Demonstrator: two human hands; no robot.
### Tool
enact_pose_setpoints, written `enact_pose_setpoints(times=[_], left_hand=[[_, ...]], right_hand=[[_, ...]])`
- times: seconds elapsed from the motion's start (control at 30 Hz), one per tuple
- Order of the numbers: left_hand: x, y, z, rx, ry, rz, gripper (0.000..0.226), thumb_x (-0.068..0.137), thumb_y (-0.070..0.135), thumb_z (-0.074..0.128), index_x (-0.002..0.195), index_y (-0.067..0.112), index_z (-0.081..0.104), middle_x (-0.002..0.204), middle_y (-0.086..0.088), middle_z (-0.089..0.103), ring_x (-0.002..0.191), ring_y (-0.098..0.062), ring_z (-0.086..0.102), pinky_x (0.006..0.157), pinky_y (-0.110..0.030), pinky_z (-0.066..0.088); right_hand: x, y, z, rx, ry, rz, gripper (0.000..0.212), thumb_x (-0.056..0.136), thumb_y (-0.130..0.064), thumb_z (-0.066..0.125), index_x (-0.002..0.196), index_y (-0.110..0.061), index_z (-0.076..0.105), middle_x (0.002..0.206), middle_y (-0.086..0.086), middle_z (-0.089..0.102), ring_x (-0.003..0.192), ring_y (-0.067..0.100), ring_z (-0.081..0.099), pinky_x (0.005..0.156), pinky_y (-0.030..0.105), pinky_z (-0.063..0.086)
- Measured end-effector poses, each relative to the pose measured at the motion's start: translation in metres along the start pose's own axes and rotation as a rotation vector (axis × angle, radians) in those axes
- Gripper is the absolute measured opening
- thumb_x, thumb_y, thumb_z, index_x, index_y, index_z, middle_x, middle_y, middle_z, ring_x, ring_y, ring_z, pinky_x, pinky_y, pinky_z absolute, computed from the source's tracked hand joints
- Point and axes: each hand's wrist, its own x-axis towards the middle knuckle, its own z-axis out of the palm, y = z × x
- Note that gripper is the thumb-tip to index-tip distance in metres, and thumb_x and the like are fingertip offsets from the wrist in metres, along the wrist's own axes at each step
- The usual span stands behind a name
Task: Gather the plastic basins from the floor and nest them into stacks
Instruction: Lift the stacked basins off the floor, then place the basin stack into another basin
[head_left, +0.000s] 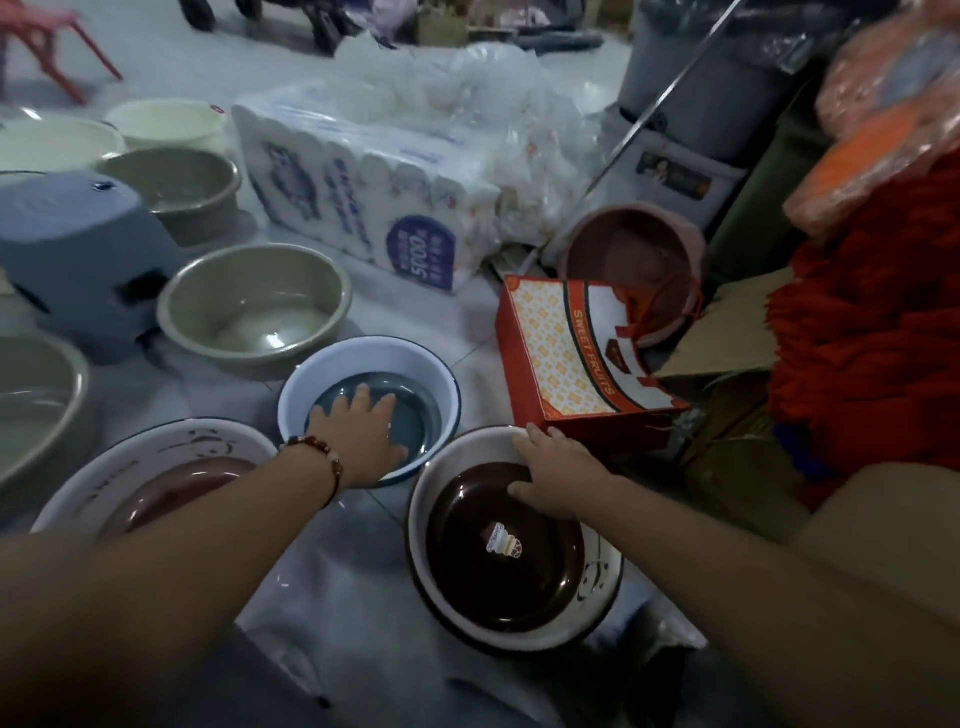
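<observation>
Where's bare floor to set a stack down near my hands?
Bare patch between the blue basin, fruit box and tissue pack. Another lies between the forearms, just before the brown basin. Left of the blue basin it is crowded: green basin and grey stool sit close.

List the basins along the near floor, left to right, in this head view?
White basin with pinkish-brown bottom → white basin with blue bottom, left hand inside → white basin with dark brown bottom, right hand gripping its rim.

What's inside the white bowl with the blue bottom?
Only the left hand, fingers spread flat on the white plastic basin's blue floor. What lies beneath the palm is covered. Otherwise the bottom looks bare and shiny.
</observation>
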Motion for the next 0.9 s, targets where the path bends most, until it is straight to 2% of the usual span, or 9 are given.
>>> enact_pose_setpoints(times=[0.2, 0.33, 0.43, 0.53, 0.7, 0.83, 0.9], left_hand=[[-0.033, -0.028, -0.006, -0.039, -0.025, -0.049, 0.075, 0.093, 0.061, 0.044, 0.155, 0.029, 0.016, 0.162, -0.006, 0.013, 0.144, -0.028, 0.027, 0.112, -0.045, 0.033], [-0.051, -0.04, 0.005, -0.152, -0.05, -0.109, 0.082, 0.087, 0.061, 0.051, 0.154, 0.026, 0.018, 0.153, -0.009, 0.031, 0.134, -0.03, 0.043, 0.106, -0.043, 0.041], [-0.061, -0.04, 0.006, -0.177, -0.09, -0.105, 0.083, 0.089, 0.059, 0.052, 0.156, 0.026, 0.015, 0.157, -0.008, 0.026, 0.137, -0.028, 0.041, 0.109, -0.038, 0.039], [-0.062, -0.037, 0.005, -0.175, -0.125, -0.082, 0.082, 0.09, 0.057, 0.051, 0.156, 0.027, 0.014, 0.157, -0.006, 0.027, 0.138, -0.026, 0.041, 0.109, -0.035, 0.037], [-0.052, -0.035, 0.002, -0.157, -0.22, -0.068, 0.074, 0.093, 0.052, 0.048, 0.156, 0.026, 0.018, 0.158, -0.005, 0.03, 0.14, -0.026, 0.038, 0.113, -0.036, 0.034], [-0.044, -0.044, -0.003, -0.105, -0.222, -0.064, 0.064, 0.092, 0.049, 0.049, 0.149, 0.026, 0.03, 0.148, -0.006, 0.042, 0.132, -0.028, 0.048, 0.106, -0.038, 0.041], [-0.036, -0.049, -0.006, -0.075, -0.195, -0.05, 0.065, 0.089, 0.052, 0.048, 0.147, 0.027, 0.031, 0.143, -0.006, 0.045, 0.126, -0.027, 0.053, 0.102, -0.041, 0.045]], right_hand=[[0.01, -0.022, -0.027, -0.016, 0.047, -0.049, 0.068, 0.093, -0.042, 0.053, 0.151, -0.019, 0.026, 0.157, 0.01, 0.029, 0.143, 0.035, 0.026, 0.116, 0.047, 0.025], [0.022, -0.029, -0.033, -0.04, 0.076, -0.107, 0.064, 0.09, -0.04, 0.054, 0.147, -0.021, 0.031, 0.146, 0.01, 0.04, 0.132, 0.033, 0.038, 0.11, 0.046, 0.032], [0.031, -0.033, -0.033, -0.021, 0.053, -0.13, 0.07, 0.089, -0.039, 0.055, 0.151, -0.022, 0.027, 0.15, 0.01, 0.036, 0.135, 0.033, 0.036, 0.111, 0.046, 0.031], [0.039, -0.035, -0.023, -0.003, 0.03, -0.149, 0.067, 0.088, -0.035, 0.054, 0.15, -0.022, 0.03, 0.149, 0.009, 0.037, 0.133, 0.033, 0.038, 0.11, 0.046, 0.033], [0.057, -0.052, -0.003, -0.141, 0.038, -0.213, 0.066, 0.09, -0.033, 0.053, 0.15, -0.02, 0.029, 0.151, 0.01, 0.035, 0.136, 0.033, 0.036, 0.112, 0.046, 0.029], [0.073, -0.082, 0.019, -0.101, -0.008, -0.263, 0.069, 0.09, -0.034, 0.052, 0.152, -0.021, 0.027, 0.156, 0.01, 0.03, 0.142, 0.033, 0.029, 0.116, 0.046, 0.026], [0.081, -0.101, 0.027, -0.019, -0.037, -0.258, 0.069, 0.088, -0.034, 0.054, 0.152, -0.02, 0.03, 0.154, 0.009, 0.034, 0.14, 0.031, 0.032, 0.115, 0.042, 0.028]])
